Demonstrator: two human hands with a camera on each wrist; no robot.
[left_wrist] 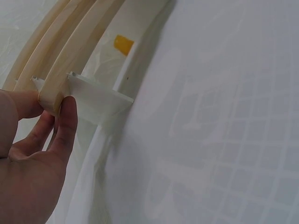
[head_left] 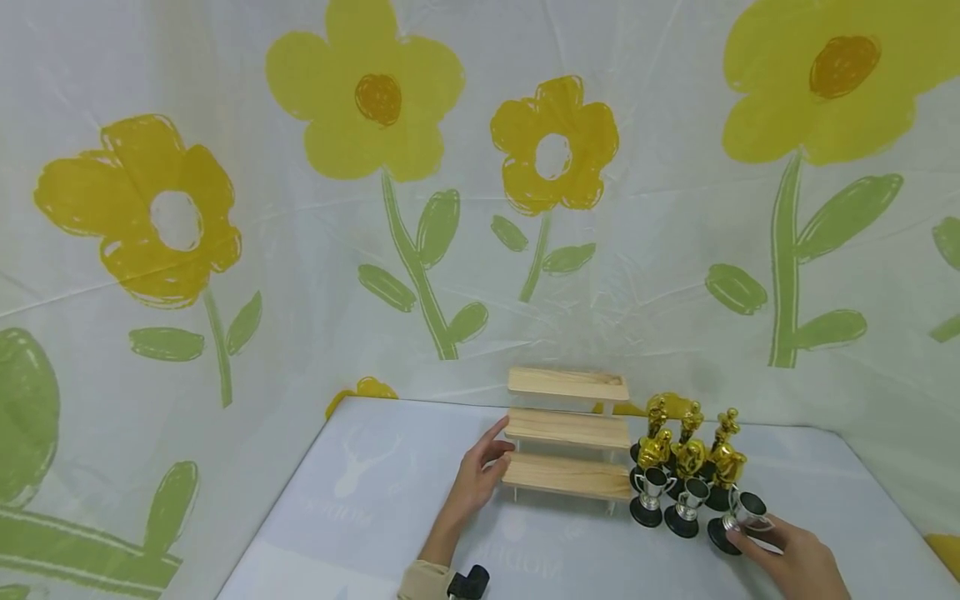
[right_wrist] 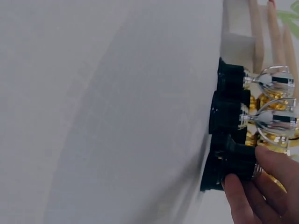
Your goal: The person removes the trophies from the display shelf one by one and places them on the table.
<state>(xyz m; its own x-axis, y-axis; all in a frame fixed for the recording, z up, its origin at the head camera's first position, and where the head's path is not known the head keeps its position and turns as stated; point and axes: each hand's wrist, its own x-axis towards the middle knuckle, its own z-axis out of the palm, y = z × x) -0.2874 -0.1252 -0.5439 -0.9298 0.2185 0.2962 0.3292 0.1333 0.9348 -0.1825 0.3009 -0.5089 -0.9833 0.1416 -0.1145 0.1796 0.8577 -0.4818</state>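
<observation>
A three-tier wooden display stand point(head_left: 567, 427) stands toward the back of the table. My left hand point(head_left: 474, 477) is at its left end; in the left wrist view, thumb and fingers point(left_wrist: 68, 122) pinch the end of the lowest board point(left_wrist: 63, 84). At the front right, my right hand point(head_left: 798, 557) grips a small silver trophy cup point(head_left: 750, 506) with a black base, its thumb and fingers around the base point(right_wrist: 239, 161) in the right wrist view. Two like silver cups stand just left of it, one at the far left point(head_left: 650, 482) and one between point(head_left: 692, 493).
Behind the silver cups stand several gold trophies point(head_left: 690, 457) in rows, close to the stand's right end. A white cloth with faint prints covers the table point(head_left: 360, 492). A flower-patterned curtain point(head_left: 645, 275) hangs behind and at the sides.
</observation>
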